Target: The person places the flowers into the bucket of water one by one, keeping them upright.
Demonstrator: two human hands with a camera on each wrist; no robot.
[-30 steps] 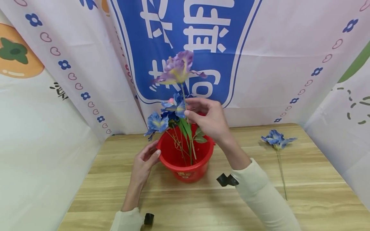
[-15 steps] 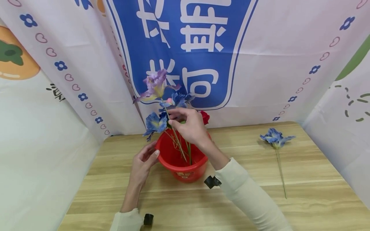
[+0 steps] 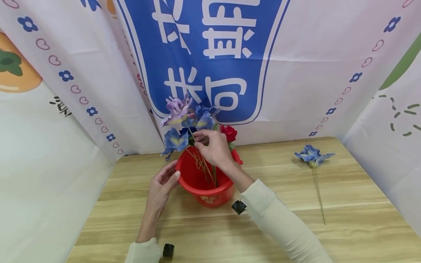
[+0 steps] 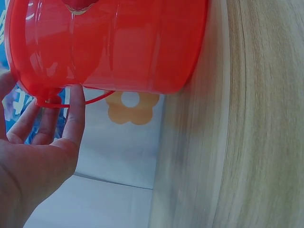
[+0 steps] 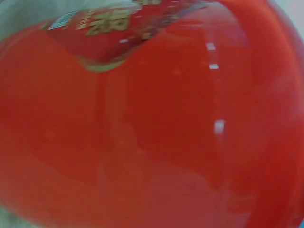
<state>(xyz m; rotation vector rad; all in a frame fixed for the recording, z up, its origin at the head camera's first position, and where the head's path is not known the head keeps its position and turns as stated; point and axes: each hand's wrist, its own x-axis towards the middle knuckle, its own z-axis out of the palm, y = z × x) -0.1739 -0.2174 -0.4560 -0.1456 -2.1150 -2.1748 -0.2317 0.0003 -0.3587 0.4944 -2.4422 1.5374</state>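
Observation:
In the head view, a red plastic bucket [image 3: 215, 201] stands upright on the table with several artificial flowers in it. My right hand [image 3: 216, 150] pinches the thin stem of a purple artificial iris [image 3: 177, 109] between thumb and fingers. That stem slants down into the bucket. Beside it are blue irises [image 3: 176, 140] and a red rose [image 3: 229, 133]. My left hand [image 3: 161, 187] holds the bucket's left rim. The left wrist view shows its fingers [image 4: 76, 111] against the bucket wall near the handle. Only red bucket wall [image 5: 156, 133] and its label fill the right wrist view.
A loose blue iris [image 3: 311, 155] with a long stem lies on the right of the wooden table [image 3: 279, 226]. Printed cloth [image 3: 296, 80] hangs behind the table and at both sides, close to the bucket's back.
The purple iris, gripped by my right hand, has moved left and lower, its bloom settling near the blue ones. The red rose has come into view. My left hand stays at the rim.

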